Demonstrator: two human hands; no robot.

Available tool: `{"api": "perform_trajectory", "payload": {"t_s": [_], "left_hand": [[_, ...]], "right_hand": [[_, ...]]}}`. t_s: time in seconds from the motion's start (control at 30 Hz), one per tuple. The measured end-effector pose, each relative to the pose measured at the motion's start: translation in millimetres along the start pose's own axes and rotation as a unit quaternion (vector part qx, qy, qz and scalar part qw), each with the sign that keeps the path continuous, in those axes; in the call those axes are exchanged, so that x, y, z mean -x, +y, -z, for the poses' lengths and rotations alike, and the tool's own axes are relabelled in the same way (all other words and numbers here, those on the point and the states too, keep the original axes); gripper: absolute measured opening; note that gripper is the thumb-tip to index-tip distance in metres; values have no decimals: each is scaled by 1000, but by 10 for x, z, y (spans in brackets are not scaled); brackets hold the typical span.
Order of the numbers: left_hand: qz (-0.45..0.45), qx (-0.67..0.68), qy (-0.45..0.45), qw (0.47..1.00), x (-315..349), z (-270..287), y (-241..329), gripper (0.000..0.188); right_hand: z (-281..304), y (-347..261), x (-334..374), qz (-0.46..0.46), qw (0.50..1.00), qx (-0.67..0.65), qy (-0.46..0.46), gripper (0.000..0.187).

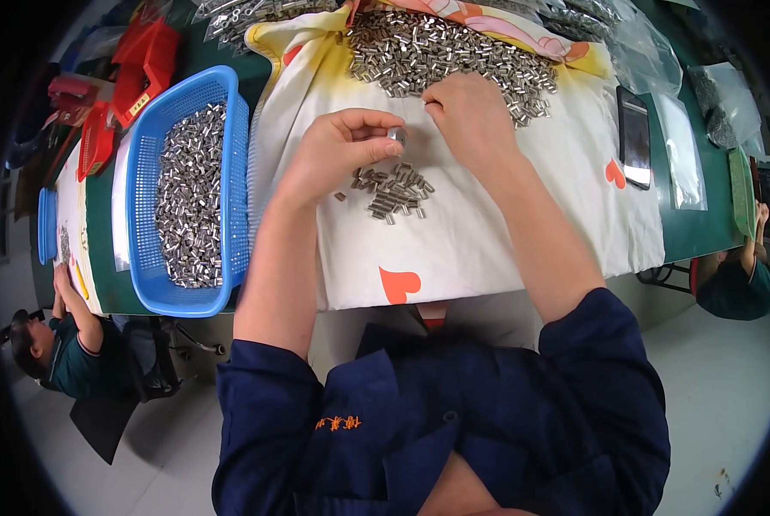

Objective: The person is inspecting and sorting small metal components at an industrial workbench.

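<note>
Between thumb and forefinger, my left hand (340,153) pinches a small shiny metal piece (397,135) with a rounded end. Just below it a small heap of metal sleeves (395,196) lies on the white cloth (471,249), one sleeve a little apart to the left. My right hand (472,119) is closed, its fingers curled at the near edge of a large pile of the same short silvery sleeves (428,53). Its fingertips are mostly turned away, so what they hold, if anything, cannot be made out.
Left of the cloth stands a blue mesh basket (240,163) full of sleeves. A dark phone (633,138) and a clear plastic bag (682,155) lie to the right. Red bins (144,64) are at the far left. Other people sit at both sides.
</note>
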State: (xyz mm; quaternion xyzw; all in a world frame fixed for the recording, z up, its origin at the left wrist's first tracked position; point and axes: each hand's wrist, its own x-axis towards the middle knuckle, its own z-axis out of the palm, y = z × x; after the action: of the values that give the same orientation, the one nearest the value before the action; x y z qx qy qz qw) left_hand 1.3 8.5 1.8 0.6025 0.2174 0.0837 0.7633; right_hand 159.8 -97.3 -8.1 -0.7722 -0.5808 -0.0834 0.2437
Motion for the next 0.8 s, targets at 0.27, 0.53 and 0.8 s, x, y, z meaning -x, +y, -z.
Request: {"api": "perform_trajectory", "payload": {"t_s": [0.27,0.53,0.8], "left_hand": [[-1,17,4,1000,-11,-5,5,26],[-14,48,25,998,-45,25,-27,27],[-30,81,46,995,-18,60,-12,28]], "right_hand": [[30,25,21,-12,999,-30,-41,5],[75,-98,43,13,997,-22,-69,6],[261,-294,18,-129,897,-409,-104,12]]}}
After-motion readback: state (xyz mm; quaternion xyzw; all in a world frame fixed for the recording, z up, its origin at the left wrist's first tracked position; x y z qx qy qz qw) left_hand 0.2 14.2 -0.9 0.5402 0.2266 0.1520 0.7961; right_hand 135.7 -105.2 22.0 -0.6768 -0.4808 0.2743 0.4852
